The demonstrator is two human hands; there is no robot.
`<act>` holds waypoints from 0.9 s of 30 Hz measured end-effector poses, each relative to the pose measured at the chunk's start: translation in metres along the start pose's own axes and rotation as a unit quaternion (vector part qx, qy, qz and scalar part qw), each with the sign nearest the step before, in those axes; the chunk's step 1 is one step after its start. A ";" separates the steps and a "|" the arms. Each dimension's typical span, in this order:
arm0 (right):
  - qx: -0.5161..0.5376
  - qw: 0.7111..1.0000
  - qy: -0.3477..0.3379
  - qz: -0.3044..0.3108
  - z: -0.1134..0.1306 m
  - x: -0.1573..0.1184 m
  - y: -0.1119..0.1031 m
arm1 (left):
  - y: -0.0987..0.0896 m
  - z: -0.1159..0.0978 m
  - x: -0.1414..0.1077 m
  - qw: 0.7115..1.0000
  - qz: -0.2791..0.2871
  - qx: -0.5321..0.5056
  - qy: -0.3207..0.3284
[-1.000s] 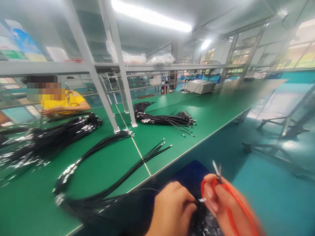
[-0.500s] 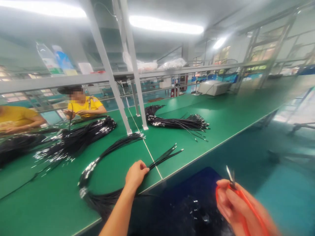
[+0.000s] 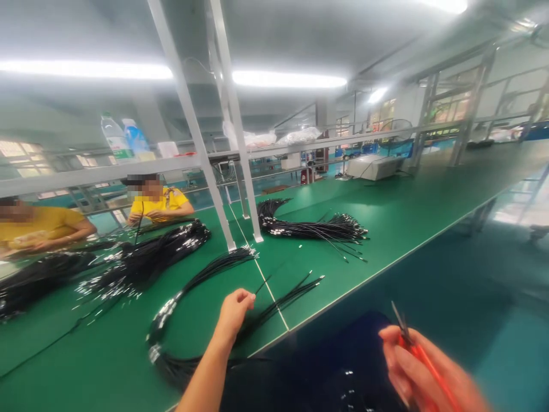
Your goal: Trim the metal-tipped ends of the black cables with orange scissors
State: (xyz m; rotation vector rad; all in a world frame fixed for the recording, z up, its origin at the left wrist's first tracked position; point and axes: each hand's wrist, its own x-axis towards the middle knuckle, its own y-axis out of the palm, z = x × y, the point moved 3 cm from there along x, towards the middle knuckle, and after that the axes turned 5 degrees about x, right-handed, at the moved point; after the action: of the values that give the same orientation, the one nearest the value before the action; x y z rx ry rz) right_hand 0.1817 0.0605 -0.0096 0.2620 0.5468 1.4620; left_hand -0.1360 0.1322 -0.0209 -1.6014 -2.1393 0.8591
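Between thumb and fingertips, my left hand (image 3: 237, 311) pinches one thin black cable (image 3: 263, 284), whose free end points up and to the right. Just below it, a small bunch of black cables (image 3: 285, 298) lies across the pale seam of the green table. A long curved bundle of black cables (image 3: 198, 278) with silvery ends bends round to the left of that hand. Off the table's front edge, my right hand (image 3: 418, 363) is closed round red-handled scissors (image 3: 405, 332), blades pointing up and their tips slightly apart.
A thick cable pile (image 3: 315, 226) lies beyond the posts on the green table (image 3: 386, 212). More heaped cables (image 3: 150, 260) lie at left, near two people in yellow. A metal post (image 3: 240, 126) and shelf stand ahead; a dark blue surface (image 3: 343, 355) sits below the edge.
My left hand has lifted slightly off the small bunch with a single cable, while the other cables stay on the table. The scissors remain in my right hand. The view has tilted up.
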 end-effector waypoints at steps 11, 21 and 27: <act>0.069 0.996 -0.046 -0.036 -0.033 -0.015 0.024 | 0.057 -0.126 -0.099 0.964 0.102 -0.009 0.245; 0.130 0.980 -0.109 -0.108 -0.016 -0.039 0.032 | 0.077 -0.098 -0.133 0.928 0.228 -0.244 0.165; 0.134 0.980 -0.099 -0.111 -0.008 -0.049 0.038 | 0.085 -0.078 -0.141 0.925 0.227 -0.279 0.126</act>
State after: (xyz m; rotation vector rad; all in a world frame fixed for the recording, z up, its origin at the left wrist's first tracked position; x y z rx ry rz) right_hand 0.1442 0.0153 0.0108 0.5359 0.5906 1.1297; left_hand 0.0175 0.0350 -0.0031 -2.3991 -1.9531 0.1122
